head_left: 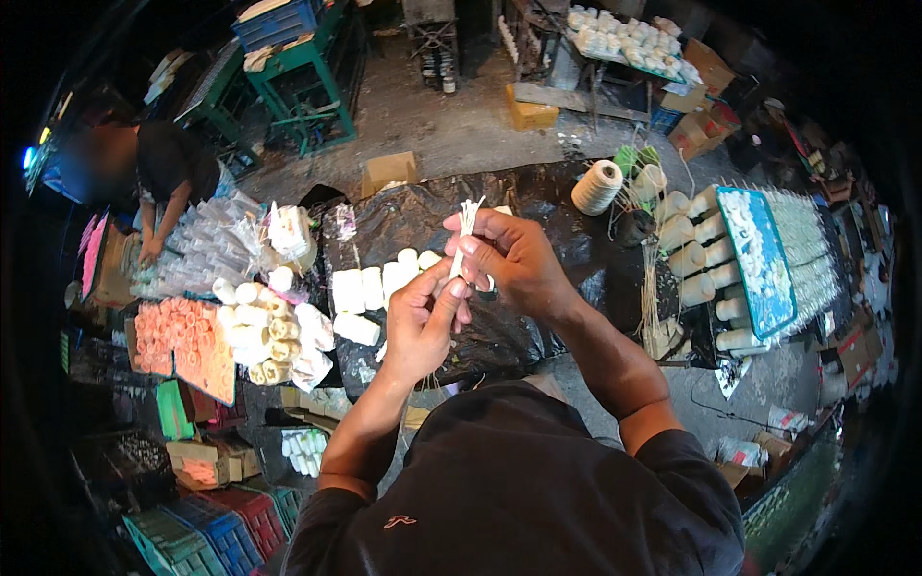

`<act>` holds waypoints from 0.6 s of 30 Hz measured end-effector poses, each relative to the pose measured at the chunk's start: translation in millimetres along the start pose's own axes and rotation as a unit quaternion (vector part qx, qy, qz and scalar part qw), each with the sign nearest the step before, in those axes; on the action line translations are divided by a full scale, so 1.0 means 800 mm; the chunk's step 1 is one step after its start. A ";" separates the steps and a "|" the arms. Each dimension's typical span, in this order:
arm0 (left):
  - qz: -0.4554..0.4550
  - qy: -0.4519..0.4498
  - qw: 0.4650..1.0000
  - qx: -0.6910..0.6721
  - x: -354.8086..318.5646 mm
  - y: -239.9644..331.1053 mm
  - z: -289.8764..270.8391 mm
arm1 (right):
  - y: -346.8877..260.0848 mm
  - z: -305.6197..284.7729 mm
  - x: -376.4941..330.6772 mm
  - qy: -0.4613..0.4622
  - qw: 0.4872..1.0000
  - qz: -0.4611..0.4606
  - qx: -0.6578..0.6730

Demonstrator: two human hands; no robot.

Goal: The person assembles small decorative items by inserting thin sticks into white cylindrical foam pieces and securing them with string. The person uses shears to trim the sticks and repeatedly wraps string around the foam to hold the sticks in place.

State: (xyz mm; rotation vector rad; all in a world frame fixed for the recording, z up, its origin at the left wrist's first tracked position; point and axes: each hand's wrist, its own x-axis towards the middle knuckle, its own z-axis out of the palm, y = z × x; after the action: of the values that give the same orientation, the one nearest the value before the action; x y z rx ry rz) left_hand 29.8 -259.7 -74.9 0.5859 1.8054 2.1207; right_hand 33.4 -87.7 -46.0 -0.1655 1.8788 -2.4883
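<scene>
Over the middle of a table covered in black plastic sheet (567,230), both my hands meet around a small bundle of white strings (468,217). My left hand (420,322) pinches its lower part between thumb and fingers. Higher up, the thumb and fingers of my right hand (519,254) close on the same bundle, its loose ends spreading above them. Below the right fingers shows a small ring-shaped edge, too small to name. Several short white wax-like cylinders (350,292) lie just left of my hands.
A large cone of thread (597,187) stands at the far right, near hanging strings (650,298). Beyond are white cylinders beside a blue-edged board (759,259). At left, a tray holds orange cylinders (178,336). Another person (168,173) works among clear-wrapped items (216,240).
</scene>
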 end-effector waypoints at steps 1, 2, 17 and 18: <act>0.033 0.025 0.999 0.029 0.003 0.011 0.004 | 0.003 0.004 0.001 0.016 1.000 -0.025 -0.008; 0.021 0.042 0.998 0.044 0.000 0.009 0.002 | 0.004 0.008 0.002 0.033 0.998 -0.049 -0.016; 0.065 0.130 0.979 0.141 -0.018 0.029 0.015 | 0.006 0.005 0.008 0.038 0.966 -0.226 -0.123; 0.074 0.130 0.977 0.152 -0.020 0.031 0.015 | 0.003 0.006 0.006 0.025 0.964 -0.220 -0.149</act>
State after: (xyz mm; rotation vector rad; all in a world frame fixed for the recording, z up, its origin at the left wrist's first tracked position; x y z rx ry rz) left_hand 50.2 -261.3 -50.6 0.5482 2.3265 2.1117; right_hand 29.1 -93.3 -47.0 -0.5910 2.4629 -2.4456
